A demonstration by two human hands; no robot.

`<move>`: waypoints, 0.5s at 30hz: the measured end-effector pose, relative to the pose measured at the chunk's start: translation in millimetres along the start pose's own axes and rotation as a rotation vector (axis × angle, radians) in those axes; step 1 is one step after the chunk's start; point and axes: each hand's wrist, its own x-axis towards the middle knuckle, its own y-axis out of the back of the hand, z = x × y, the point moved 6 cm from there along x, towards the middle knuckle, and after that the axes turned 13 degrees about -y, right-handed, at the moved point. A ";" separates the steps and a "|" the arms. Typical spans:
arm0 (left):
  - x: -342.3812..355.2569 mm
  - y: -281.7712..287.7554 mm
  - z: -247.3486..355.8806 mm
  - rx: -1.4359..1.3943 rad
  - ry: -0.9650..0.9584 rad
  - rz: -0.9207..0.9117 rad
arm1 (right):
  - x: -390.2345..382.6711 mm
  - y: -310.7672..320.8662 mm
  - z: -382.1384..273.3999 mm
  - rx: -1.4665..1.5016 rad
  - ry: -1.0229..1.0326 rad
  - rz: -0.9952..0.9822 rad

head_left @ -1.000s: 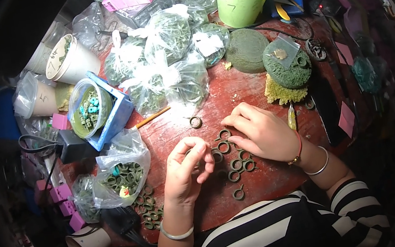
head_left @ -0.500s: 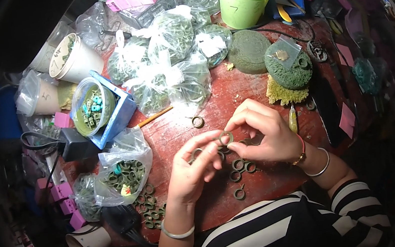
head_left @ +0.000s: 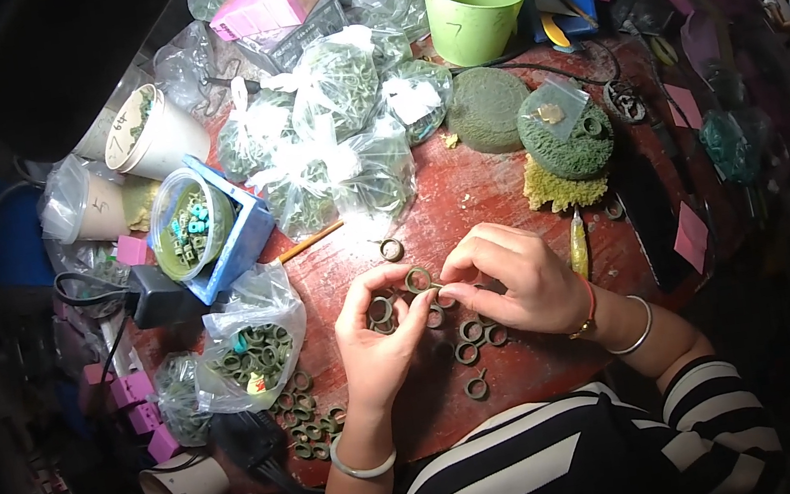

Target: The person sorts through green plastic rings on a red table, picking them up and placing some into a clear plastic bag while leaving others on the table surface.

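A small green ring (head_left: 418, 279) is held up over the red table (head_left: 467, 186) between the fingertips of both hands. My left hand (head_left: 377, 335) pinches it from the left with thumb and forefinger. My right hand (head_left: 510, 276) grips its right side. Under the hands lie several more green rings (head_left: 473, 332), one with a short stem (head_left: 476, 387) nearest me. A single ring (head_left: 391, 249) lies apart, just beyond the hands.
Clear bags of green rings (head_left: 340, 143) pile at the back. A green cup (head_left: 472, 4) and green foam blocks (head_left: 566, 137) stand right of them. An open bag of rings (head_left: 253, 353), loose rings (head_left: 309, 426), a blue box holding a tub (head_left: 196, 229) and white cups (head_left: 151, 130) are at left.
Both hands rose from the pile of rings and came together; a ring is now pinched between them, where one second ago they rested apart on the table.
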 end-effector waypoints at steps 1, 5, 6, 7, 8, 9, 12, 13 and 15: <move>0.1 0.0 -0.5 -0.004 -0.016 -0.010 | -0.3 -0.4 -0.2 0.000 0.002 0.002; -0.9 -0.2 -2.2 -0.057 -0.022 -0.001 | -2.0 -4.2 2.6 -0.031 -0.027 -0.029; -0.8 -0.4 -1.4 -0.056 -0.024 -0.002 | -2.1 -5.3 3.8 -0.047 -0.042 -0.050; -0.9 -0.9 -0.3 -0.061 -0.026 -0.010 | -2.0 -5.6 4.4 -0.048 -0.040 -0.048; -0.8 -1.4 0.8 -0.066 -0.028 -0.018 | -2.2 -5.8 3.5 -0.063 -0.009 -0.035; -0.2 -1.8 1.6 -0.067 -0.029 -0.019 | -2.5 -5.7 2.1 -0.079 0.020 -0.023; 1.8 -2.4 5.9 -0.116 -0.011 -0.022 | -1.9 -3.4 -0.2 -0.070 0.045 0.025; 0.5 -2.1 3.5 -0.211 0.135 -0.026 | -1.9 -2.9 -0.6 -0.070 0.045 0.025; -3.1 -2.0 -2.4 -0.325 0.306 -0.059 | -0.4 -1.7 5.2 0.077 -0.080 -0.013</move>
